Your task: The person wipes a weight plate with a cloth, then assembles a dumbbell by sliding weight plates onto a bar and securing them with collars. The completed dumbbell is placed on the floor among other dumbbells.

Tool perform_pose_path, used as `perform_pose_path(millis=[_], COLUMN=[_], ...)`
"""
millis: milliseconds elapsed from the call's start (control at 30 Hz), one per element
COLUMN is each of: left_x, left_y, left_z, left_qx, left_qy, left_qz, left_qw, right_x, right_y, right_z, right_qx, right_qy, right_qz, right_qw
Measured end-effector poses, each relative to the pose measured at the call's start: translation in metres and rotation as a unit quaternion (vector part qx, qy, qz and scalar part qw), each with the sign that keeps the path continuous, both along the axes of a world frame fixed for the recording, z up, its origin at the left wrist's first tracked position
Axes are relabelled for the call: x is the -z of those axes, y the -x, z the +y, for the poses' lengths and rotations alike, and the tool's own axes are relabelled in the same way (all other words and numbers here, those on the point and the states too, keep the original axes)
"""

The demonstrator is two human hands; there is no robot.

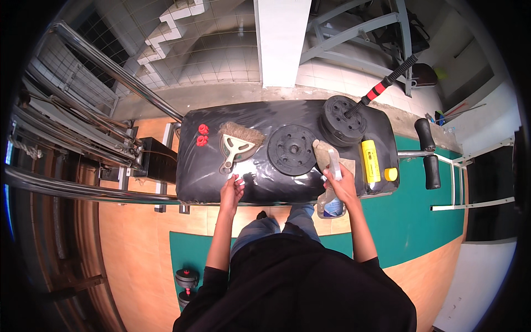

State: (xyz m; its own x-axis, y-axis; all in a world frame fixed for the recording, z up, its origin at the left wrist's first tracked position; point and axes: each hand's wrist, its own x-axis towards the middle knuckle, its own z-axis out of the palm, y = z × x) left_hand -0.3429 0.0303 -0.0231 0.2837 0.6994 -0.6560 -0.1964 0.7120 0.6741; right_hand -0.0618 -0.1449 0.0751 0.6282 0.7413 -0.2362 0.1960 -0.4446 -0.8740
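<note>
Right hand [342, 185] grips a clear spray bottle [332, 191] over the black worktop [265, 182]; left hand [231, 189] rests open-fingered near a brush [237, 145].

Clear spray bottle [332, 193], blue liquid, white trigger head, upright over near edge of black padded bench [276, 113].

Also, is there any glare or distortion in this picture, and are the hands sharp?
In the head view, the black bench pad shows white glare patches beside the left hand; straight rails bend near the rim, typical fisheye; corners are black; the right hand on the spray bottle is reasonably sharp.
</note>
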Motion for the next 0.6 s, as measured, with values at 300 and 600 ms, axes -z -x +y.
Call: perform_pose_path(millis=[300, 600], left_x=[-0.012, -0.007], left_y=[-0.02, -0.095], left_z=[0.0, -0.003], left_qx=[0.039, 0.199], left_qy=[-0.01, -0.091], left_qz=[0.014, 0.079], left_qw=[0.999, 0.972], right_x=[-0.001, 0.02], right_y=[0.004, -0.083], right_z=[-0.015, -0.075], right_qx=[-0.072, 0.276], right_qy=[0.053, -0.188], right_qz=[0.052, 0.079], right_qw=[0.995, 0.939])
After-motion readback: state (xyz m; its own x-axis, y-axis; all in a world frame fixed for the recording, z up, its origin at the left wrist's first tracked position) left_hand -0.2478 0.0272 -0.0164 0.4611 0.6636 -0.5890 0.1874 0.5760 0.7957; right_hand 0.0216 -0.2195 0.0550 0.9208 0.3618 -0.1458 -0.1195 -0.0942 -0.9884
